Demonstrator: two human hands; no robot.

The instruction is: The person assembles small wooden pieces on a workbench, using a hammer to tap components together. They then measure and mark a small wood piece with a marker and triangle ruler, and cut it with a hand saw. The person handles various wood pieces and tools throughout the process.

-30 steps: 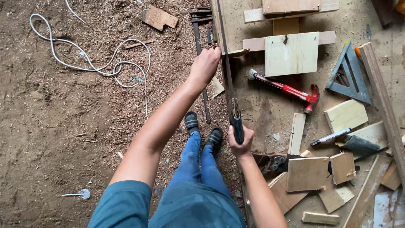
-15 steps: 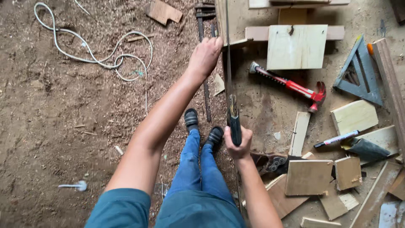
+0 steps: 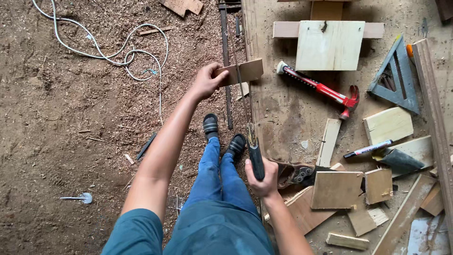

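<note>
saw (image 3: 250, 137) upright, wood offcut (image 3: 240, 72) crosswise

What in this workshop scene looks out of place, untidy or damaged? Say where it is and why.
Sawdust covers the dirt floor, and a white cable lies looped loose in it. Wood offcuts are scattered across the board beside a red hammer. The left hand holds a small wood piece; the right hand grips a saw handle.

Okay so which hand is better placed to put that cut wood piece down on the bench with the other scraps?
Probably the left. The left hand already pinches the wood piece, right beside the workbench. The right hand is closed around the saw handle, nearer the body.
</note>
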